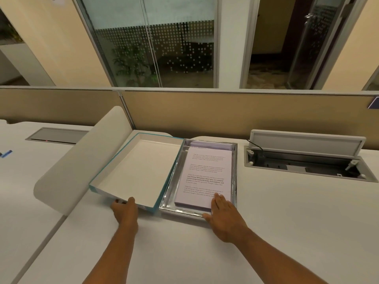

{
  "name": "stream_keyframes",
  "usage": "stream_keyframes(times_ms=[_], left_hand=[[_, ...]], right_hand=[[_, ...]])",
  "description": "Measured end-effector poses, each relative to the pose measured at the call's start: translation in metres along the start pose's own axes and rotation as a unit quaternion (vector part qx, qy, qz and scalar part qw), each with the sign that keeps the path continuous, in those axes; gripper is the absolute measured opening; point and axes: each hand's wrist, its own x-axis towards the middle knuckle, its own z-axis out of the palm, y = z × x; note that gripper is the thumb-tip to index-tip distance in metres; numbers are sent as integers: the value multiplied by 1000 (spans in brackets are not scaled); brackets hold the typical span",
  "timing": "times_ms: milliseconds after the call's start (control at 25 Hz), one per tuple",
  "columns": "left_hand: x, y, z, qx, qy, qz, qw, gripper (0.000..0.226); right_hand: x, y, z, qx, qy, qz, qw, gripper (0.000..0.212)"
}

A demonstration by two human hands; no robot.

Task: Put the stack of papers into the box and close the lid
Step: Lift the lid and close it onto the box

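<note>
A stack of printed papers [205, 173] lies inside the silver-walled box [167, 197] on the white desk. The box's lid [139, 169], white inside with a teal edge, is hinged open to the left and raised a little at its near edge. My left hand [124, 210] grips that near edge, thumb on top and fingers underneath. My right hand [222, 214] rests flat over the box's front rim, fingertips on the lower part of the top sheet.
A curved white divider panel [78, 160] stands just left of the lid. To the right an open cable hatch [307, 158] is sunk into the desk. A beige partition [225, 113] runs along the back. A blue item [6, 153] lies at far left.
</note>
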Motion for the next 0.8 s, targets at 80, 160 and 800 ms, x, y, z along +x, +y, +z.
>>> stream_keyframes(times_ms=[80,160,800], left_hand=[[-7,11,-3,-111,-45,-6,993,46],[-11,18,-6,-145,-67,-16,987,42],[-82,49,2,45,-219,282,933,71]], right_hand=[[0,0,1,-2,2,0,1000,128],[1,0,0,-2,1,-3,1000,128],[-1,-3,-15,200,39,0,979,87]])
